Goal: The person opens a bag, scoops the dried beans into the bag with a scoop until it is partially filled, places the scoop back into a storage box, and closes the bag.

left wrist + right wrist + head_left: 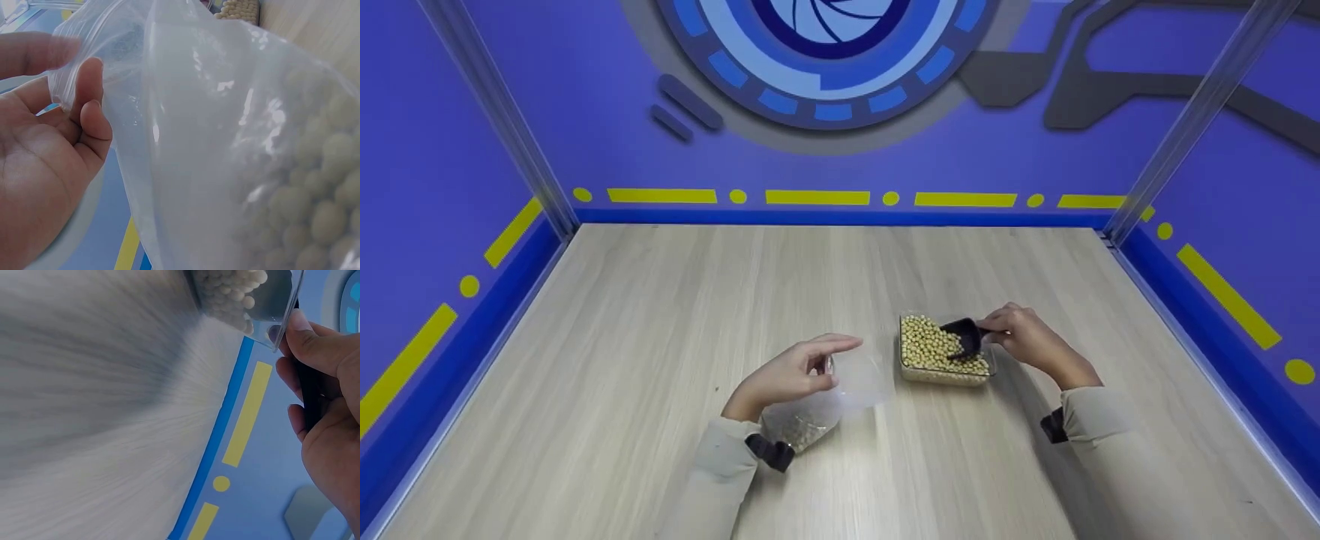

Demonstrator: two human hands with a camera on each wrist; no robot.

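Clear zip bag (197, 140), one: nearest the camera, over the near centre of the worktop (660, 300); mouth toward the far right, bagged beads (329, 222) gathered in its near end. Left grip (791, 371): clamped on the bag's zip edge, forefinger extended by the mouth.

Black scoop (970, 339), one: right of the bag, its bowl partly sunk in loose beads (926, 341), pale yellow. Right grip (1024, 335): thumb and fingers together, pinching the scoop's handle.

Clear rectangular box (945, 379), one: on the worktop, right of the bag and apart from it; holds the loose beads, piled higher at left.

Step in hand, as judged: loading the scoop, the bag only part filled. Next move, as judged: calls for a level lift leftward, bag mouth spread wide to catch the load.

Outlying: pale sleeves (720, 465); black wrist bands (771, 452); far panel (840, 176), purple-blue, yellow-marked.
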